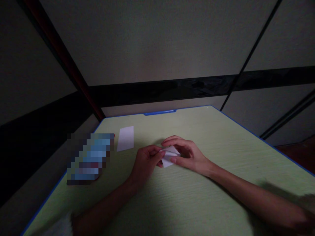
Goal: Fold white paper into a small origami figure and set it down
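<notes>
Pinching folded paper (168,161) between your left hand (147,159) and right hand (191,154)
With the table (187,203) beneath your grip, uneven pressure could skew or crumple the paper held there.

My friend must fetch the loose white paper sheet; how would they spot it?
On the green, blue-edged table, find the far left corner. Near it, right of the pixelated bluish item, lies a flat white paper sheet. Unlike the held, folded white paper, it's untouched.

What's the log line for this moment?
left hand: gripping folded paper | right hand: gripping folded paper | white sheet: on table
</notes>
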`<state>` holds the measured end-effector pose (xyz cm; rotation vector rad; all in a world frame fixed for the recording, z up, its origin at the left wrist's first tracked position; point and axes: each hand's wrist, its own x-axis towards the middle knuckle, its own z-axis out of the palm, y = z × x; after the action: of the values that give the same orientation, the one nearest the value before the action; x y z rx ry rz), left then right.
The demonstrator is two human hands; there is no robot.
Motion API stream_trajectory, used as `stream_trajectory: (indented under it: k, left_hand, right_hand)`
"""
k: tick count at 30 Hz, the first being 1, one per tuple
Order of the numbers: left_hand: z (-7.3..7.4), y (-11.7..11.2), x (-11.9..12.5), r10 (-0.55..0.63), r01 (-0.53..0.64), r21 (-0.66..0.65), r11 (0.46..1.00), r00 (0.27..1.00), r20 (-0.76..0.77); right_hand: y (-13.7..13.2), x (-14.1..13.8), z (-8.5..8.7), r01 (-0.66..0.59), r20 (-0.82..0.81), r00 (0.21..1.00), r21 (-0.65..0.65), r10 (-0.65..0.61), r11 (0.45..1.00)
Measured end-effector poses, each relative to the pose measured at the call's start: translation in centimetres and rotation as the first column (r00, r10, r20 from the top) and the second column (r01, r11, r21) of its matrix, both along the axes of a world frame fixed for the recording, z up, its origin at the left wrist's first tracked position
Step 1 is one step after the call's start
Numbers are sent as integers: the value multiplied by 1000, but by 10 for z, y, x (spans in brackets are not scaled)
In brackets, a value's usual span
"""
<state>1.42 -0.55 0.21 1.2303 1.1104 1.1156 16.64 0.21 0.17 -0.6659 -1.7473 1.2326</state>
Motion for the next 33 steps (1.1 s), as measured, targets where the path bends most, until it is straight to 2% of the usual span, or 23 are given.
stream_trajectory:
  k: [2, 4, 7, 11, 15, 22, 27, 33]
  left_hand:
    - [-1, 0, -1, -6, 6, 4, 1000, 1000, -4]
    - [-2, 0, -1, -19, 19, 5, 1000, 1000, -16]
    - [-2, -3, 0, -39, 40, 16, 999, 998, -48]
    - [-1, -7, 1, 19, -12, 81, 997, 996, -89]
    - [-1, -9, -1, 65, -46, 157, 987, 991, -119]
    - [-2, -7, -2, 22, -2, 137, 991, 989, -143]
    - [-1, -9, -2, 19, 19, 190, 982, 980, -198]
    - [-2, -10, -1, -7, 75, 244, 967, 963, -270]
  right_hand:
    - [3, 1, -2, -72, -91, 994, -161, 58, 984]
    - [5, 1, -3, -67, -158, 987, -284, 22, 956]
    - [7, -1, -3, -4, -141, 989, -366, -52, 930]
    - [5, -4, 0, 33, -59, 997, -362, -59, 931]
    - [3, -5, 2, 60, -75, 993, -343, -91, 938]
    - [3, -5, 1, 51, -130, 987, -333, -100, 942]
    - [2, -5, 3, 58, -89, 992, -295, -87, 954]
    - [3, -5, 3, 88, -50, 993, -341, -111, 936]
